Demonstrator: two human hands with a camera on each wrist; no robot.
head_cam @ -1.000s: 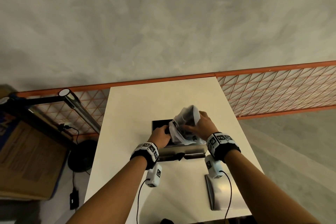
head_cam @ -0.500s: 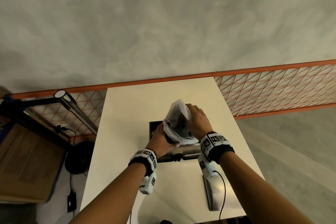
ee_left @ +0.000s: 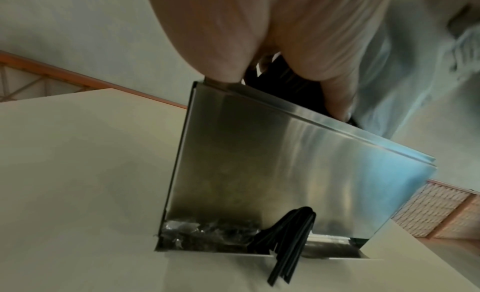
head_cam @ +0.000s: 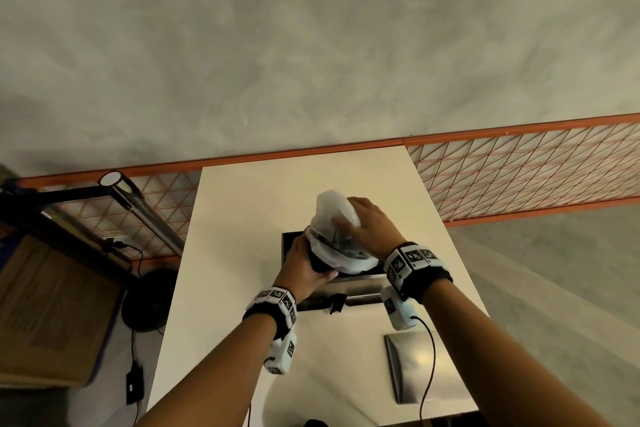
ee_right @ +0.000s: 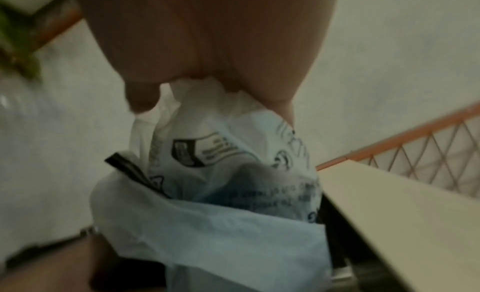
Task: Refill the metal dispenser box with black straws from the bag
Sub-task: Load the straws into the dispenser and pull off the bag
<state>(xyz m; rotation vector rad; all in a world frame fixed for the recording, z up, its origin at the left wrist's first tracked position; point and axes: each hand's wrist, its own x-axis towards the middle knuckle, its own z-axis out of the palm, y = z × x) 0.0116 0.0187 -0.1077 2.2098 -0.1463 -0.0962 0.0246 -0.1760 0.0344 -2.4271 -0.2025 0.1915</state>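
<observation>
The bag is held upended over the open top of the metal box, at the centre of the table. Its top end, at twelve o'clock, is pinched by the right hand; the black straws at its mouth, at seven o'clock, are gripped by the left hand. The thin plastic looks soft, slippery and light, so it is best taken at the closed end. The stiff, light straws would be better bunched together at mid-length.
</observation>
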